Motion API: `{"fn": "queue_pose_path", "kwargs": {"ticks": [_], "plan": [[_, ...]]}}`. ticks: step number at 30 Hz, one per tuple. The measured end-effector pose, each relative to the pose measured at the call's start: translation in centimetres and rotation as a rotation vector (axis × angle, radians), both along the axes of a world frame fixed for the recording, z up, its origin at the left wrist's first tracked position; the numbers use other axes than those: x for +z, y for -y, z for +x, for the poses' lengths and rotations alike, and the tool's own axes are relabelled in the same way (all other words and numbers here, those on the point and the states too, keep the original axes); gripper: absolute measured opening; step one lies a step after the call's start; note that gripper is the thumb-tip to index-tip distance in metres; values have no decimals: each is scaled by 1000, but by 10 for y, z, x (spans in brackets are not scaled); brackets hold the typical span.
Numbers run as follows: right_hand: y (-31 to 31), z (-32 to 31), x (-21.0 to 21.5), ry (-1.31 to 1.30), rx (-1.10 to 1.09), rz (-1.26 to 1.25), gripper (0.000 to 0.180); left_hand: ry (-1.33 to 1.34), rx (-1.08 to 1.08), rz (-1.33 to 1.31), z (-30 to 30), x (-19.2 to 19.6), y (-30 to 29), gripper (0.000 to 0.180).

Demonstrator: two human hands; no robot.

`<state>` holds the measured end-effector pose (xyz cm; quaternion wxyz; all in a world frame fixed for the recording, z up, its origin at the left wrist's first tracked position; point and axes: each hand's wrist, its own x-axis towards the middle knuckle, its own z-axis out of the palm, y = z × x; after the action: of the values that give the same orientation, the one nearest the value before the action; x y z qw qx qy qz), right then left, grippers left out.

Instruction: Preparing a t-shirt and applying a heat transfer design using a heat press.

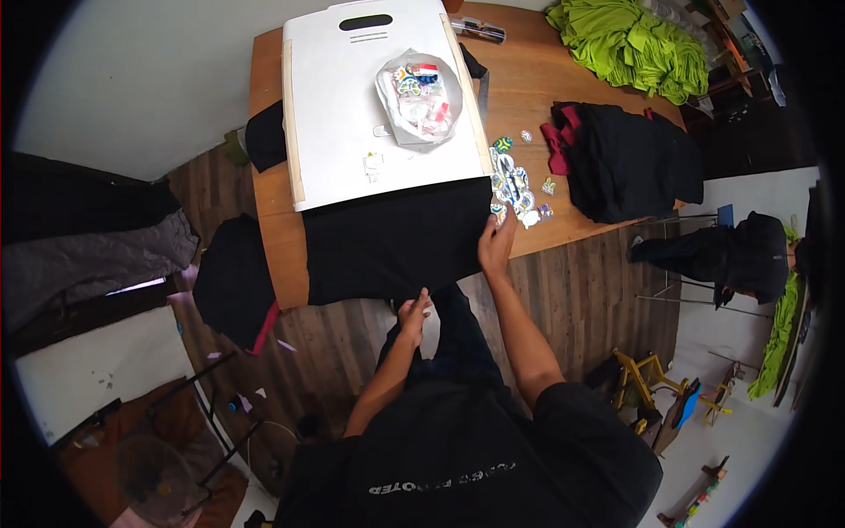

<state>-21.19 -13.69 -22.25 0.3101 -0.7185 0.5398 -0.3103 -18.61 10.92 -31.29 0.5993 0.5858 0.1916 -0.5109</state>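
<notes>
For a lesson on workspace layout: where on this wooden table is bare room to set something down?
Bare wood lies between the white flat board and the black folded garment pile, toward the green fabric heap. Crowded: small colourful stickers by the right hand; black cloth covers the near edge.

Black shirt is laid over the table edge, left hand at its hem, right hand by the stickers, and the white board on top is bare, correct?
Not quite: the white board is not bare. The head view shows a clear bag of stickers lying on it. The rest holds: black shirt over the table edge, left hand at its hem, right hand by the loose stickers.
</notes>
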Motion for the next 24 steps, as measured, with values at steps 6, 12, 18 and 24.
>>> {"fn": "queue_pose_path", "kwargs": {"ticks": [6,12,18,24], "plan": [[-12,-11,-12,-307,472,-221,50,-5,-54,56,5,15,6,41],[-55,-21,18,-346,623,-198,51,-15,-57,83,9,12,1,43],[-68,-75,-43,-373,-129,63,57,7,-77,87,10,20,5,44],[-68,-34,4,-406,475,-172,56,10,-56,86,11,20,1,44]]}}
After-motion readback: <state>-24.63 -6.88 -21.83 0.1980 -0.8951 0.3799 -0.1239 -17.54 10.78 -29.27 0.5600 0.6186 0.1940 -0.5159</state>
